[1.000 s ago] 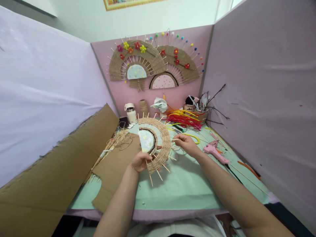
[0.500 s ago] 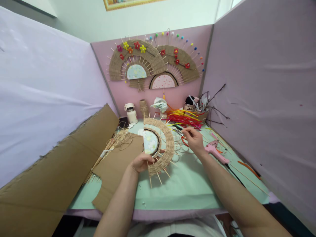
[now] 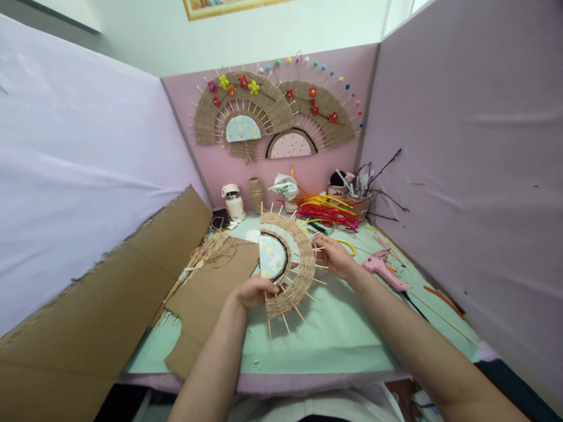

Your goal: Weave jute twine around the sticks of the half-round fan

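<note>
My left hand point(image 3: 257, 291) is closed on the lower part of a half-round woven fan point(image 3: 303, 266), thumb in front. The fan is tilted, its straight edge to the left. Twine is woven between thin sticks that poke out past the rim, and a pale blue flowered half-circle point(image 3: 271, 257) with a dark border forms its centre. My right hand point(image 3: 333, 256) is at the fan's right rim, fingers curled in among the stick ends. Whatever is pinched in those fingertips is hidden or too fine to see.
Cardboard point(image 3: 215, 287) lies to the left, beside a bundle of sticks and twine point(image 3: 206, 255). A pink glue gun point(image 3: 385, 271) is on the right. Red and yellow pipe cleaners point(image 3: 328, 212), a twine spool point(image 3: 255, 194) and a white bottle point(image 3: 234, 202) stand behind. Finished fans point(image 3: 244, 105) hang on the back panel.
My right hand has moved left and slightly down, from beside the fan to its right rim. The fan has shifted slightly right and down in my left hand.
</note>
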Available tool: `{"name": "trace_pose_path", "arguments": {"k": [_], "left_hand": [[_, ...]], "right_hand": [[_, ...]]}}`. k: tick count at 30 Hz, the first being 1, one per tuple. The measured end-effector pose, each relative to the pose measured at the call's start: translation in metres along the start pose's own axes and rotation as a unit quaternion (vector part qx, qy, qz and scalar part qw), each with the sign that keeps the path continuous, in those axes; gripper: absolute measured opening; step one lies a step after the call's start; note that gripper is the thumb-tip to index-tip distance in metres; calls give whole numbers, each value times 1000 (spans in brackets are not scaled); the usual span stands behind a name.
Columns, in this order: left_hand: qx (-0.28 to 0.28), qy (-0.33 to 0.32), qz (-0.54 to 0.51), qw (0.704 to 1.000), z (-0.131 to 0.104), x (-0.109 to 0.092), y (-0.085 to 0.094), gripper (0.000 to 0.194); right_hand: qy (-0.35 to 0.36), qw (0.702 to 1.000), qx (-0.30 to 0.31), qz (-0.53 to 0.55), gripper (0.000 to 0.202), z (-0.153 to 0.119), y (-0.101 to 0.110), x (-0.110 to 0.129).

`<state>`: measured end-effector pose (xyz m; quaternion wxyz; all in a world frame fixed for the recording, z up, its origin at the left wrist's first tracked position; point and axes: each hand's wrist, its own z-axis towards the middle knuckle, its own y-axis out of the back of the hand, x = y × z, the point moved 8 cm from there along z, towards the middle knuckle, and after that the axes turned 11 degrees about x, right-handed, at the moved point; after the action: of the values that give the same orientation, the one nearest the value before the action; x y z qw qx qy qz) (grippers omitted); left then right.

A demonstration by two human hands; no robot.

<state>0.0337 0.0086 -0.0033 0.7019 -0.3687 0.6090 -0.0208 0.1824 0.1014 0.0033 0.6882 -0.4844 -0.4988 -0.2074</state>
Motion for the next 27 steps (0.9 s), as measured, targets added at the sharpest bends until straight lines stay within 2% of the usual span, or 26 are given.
{"name": "trace_pose_path", "arguments": {"k": [3, 5, 8, 11, 13, 17, 21, 23, 27], "left_hand": [[-9, -2, -5, 1000, 0, 1, 1, 79], [-40, -7, -2, 999, -1, 3, 9, 69], [-133, -36, 6, 990, -5, 2, 30, 40], [-211, -60, -4, 976, -7, 0, 44, 40], [-226, -69, -17, 972, -7, -4, 45, 42], [-204, -85, -20, 975, -4, -13, 34, 31], [-195, -84, -23, 977, -4, -15, 28, 29], [-228, -74, -21, 971, -7, -14, 31, 30], [-338, -49, -16, 940, -18, -10, 45, 25]], "right_hand": [[-35, 999, 16, 15, 16, 2, 0, -9], [-40, 999, 23, 27, 12, 4, 1, -13], [-40, 998, 17, 46, 10, 7, 4, -16], [-37, 998, 5, 42, 8, 7, 8, -14], [-36, 998, 4, 43, 9, 7, 7, -13], [-40, 998, 9, 38, 15, 5, 4, -15], [5, 1000, 9, -16, 24, 6, 2, -9], [30, 998, 9, -46, 29, 6, 3, -3], [63, 994, -13, -93, 34, 4, 12, 12]]}}
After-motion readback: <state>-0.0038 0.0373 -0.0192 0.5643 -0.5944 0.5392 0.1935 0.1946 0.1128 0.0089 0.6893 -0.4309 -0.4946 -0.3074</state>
